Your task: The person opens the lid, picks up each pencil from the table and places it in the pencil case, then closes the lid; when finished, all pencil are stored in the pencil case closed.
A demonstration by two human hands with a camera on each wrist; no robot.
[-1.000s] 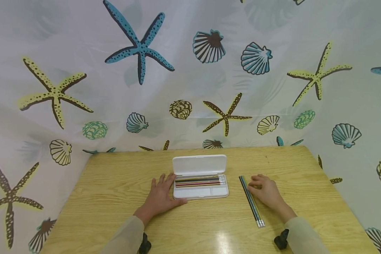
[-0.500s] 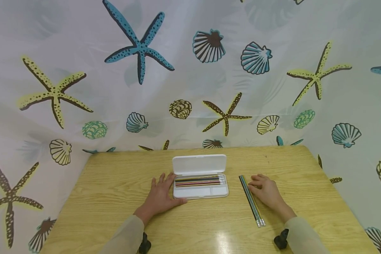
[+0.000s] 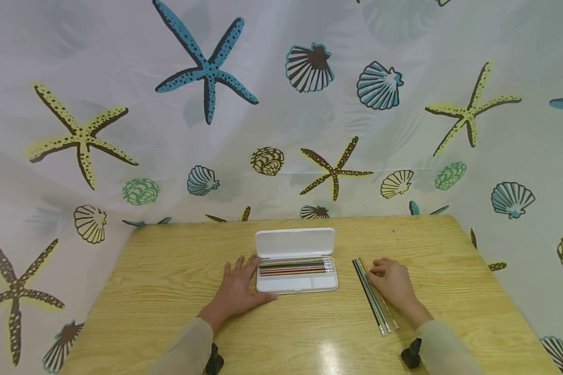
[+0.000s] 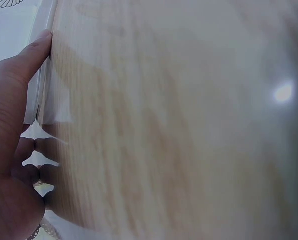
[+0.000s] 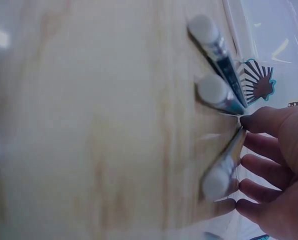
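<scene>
A white pencil case (image 3: 283, 285) lies with its lid raised, several striped pencils (image 3: 293, 268) lying side by side in its rear compartment. My left hand (image 3: 236, 291) rests spread at the case's left end, thumb along the front edge, forefinger by the back corner. To the right of the case lie a black pencil (image 3: 368, 297) and a green pencil (image 3: 376, 302), nearly parallel, white erasers toward me. Beside them my right hand (image 3: 394, 284) pinches a yellow pencil (image 3: 386, 308) between thumb and fingers. Its eraser end is set apart from the other two in the right wrist view.
The wooden table (image 3: 178, 260) carries all of this. A white curtain (image 3: 272, 125) printed with starfish and shells hangs behind the table and along both sides. The raised case lid (image 3: 294, 242) stands toward the curtain.
The yellow pencil's eraser end has swung right, away from the black and green pencils. My right hand and wrist have shifted slightly with it. My left hand and the case stay put.
</scene>
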